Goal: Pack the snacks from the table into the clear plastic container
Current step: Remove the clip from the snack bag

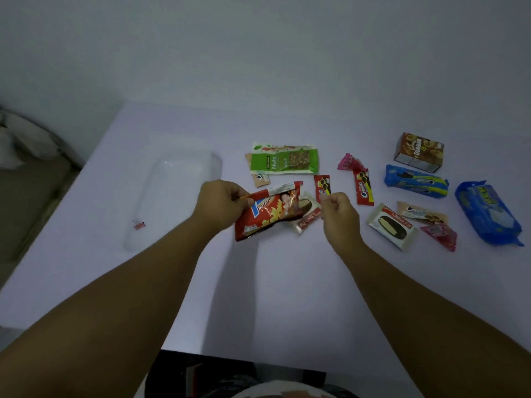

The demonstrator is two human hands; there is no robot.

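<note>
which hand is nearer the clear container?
Left. The left hand, holding the potato chips bag, is just right of the container; the right hand is farther right.

— The picture is dim and has a cold bluish-grey tint. Do you see where the light comes from?

— From above and a little behind, I think, because both arms throw soft grey shadows forward on the white table (287, 297) (the edges of the shadows are not sharp).

— Is there glare?

— Only a little. The clear plastic container (178, 191) shows a small bright highlight on its far rim, and it nearly melts into the table.

— And the sharpness?

— Soft everywhere. The print on the red chips packet (267, 214) is readable only in part. The wide lens bends the table edges, and the corners look darker.
</note>
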